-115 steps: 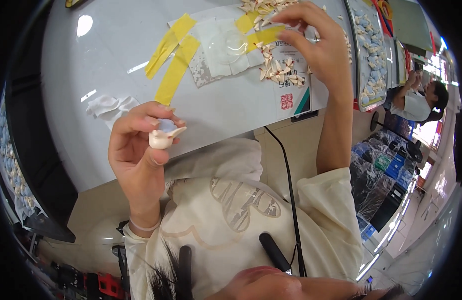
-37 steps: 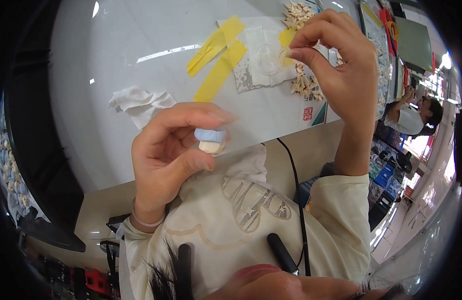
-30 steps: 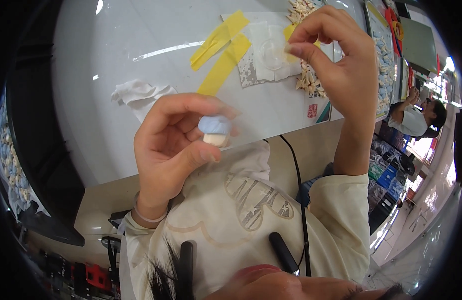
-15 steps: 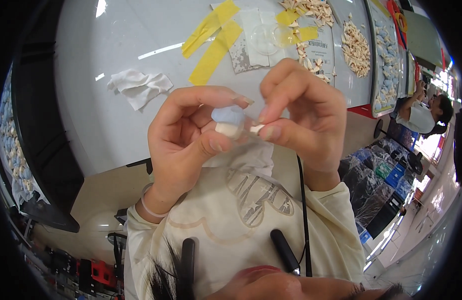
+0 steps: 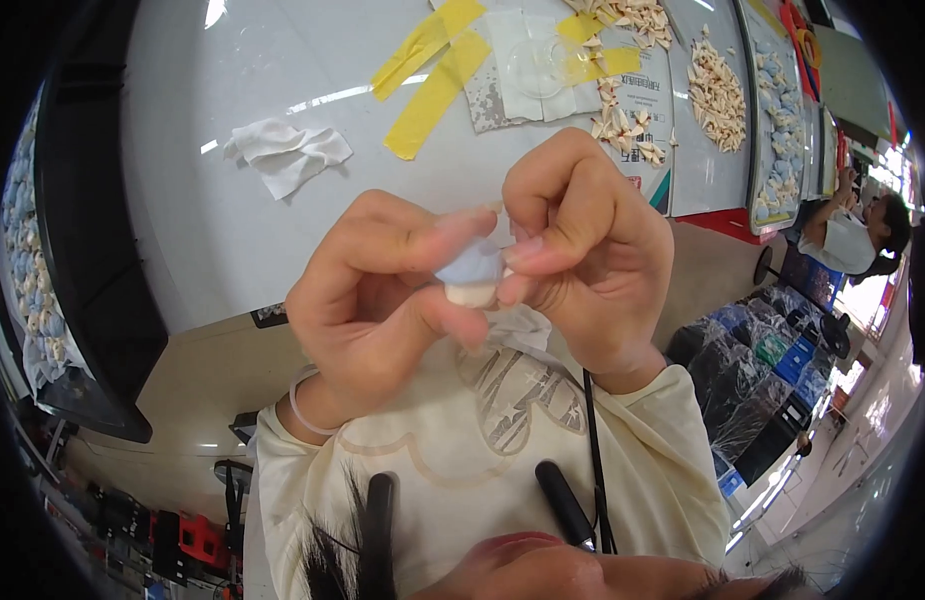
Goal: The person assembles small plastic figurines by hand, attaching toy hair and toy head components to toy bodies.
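Observation:
My left hand [image 5: 382, 300] pinches a small part [image 5: 470, 278] that is pale blue on top and white below, between thumb and fingers, close in front of my chest. My right hand [image 5: 582, 260] meets it from the right, its thumb and forefinger closed on the right side of the same part. Whether the right fingers also hold a second tiny piece is hidden. Both hands hover above the near edge of the white table [image 5: 232, 160].
A crumpled white cloth [image 5: 287, 152] lies on the table at left. Yellow tape strips [image 5: 432, 70] hold clear sheets [image 5: 527, 60] at the far side, beside piles of small cream pieces [image 5: 717, 90]. A black tray [image 5: 72, 250] of blue-and-white parts stands left. Another person [image 5: 852, 235] sits far right.
My right hand came down from the pile of small pieces on the table and joined my left hand on the small part. The left hand has risen toward the middle.

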Demonstrator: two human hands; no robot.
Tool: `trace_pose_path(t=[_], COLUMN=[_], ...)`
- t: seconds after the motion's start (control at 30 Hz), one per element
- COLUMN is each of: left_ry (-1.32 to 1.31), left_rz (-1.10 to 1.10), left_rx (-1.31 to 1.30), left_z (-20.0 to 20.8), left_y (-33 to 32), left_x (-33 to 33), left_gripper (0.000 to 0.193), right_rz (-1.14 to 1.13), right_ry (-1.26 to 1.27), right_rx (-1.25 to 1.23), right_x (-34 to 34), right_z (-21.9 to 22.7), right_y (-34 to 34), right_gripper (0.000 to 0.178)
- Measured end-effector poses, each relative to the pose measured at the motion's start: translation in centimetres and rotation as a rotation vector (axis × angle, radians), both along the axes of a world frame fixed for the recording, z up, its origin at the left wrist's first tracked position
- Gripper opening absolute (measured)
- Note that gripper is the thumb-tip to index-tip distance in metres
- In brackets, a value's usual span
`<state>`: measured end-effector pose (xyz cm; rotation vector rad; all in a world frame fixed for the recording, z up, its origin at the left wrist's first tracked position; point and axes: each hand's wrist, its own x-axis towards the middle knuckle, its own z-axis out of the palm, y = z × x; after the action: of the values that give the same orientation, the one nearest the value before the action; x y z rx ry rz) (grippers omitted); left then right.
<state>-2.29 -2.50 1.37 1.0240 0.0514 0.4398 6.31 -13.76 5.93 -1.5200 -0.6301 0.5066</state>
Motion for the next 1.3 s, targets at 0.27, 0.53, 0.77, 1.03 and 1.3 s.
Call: trace_pose_path(t=[0.27,0.53,0.77,1.03,1.3], left_ry=[0.17,0.214,0.139,0.098,0.162], left_rz=[-0.14,-0.239,-0.154,-0.129,-0.258], left_rx=[-0.318,-0.367,-0.178,-0.081,-0.383], left_z=[0.3,0.2,0.0,-0.4,0.4], left_y=[0.0,0.0,-0.6,-0.6,-0.9], left_x=[0.8,0.8,0.9,0.8,1.0], left_gripper=[0.041,0.043,0.038,0.038,0.043], right_rz=[-0.076,-0.095,-0.017,-0.067,-0.017], right_ry=[0.047,-0.167,-0.376,-0.289,-0.433], right_rx=[0.093,-0.015,0.004,-0.027,-0.168], right_x=[0.6,1.0,1.5,0.8,0.9], right_z=[-1.2,-1.3,-1.6,-1.7,-2.1], right_y=[-0.4,-1.3,-1.9,-2.0,-1.8], right_gripper=[0.024,0.021,0.018,0.021,0.039])
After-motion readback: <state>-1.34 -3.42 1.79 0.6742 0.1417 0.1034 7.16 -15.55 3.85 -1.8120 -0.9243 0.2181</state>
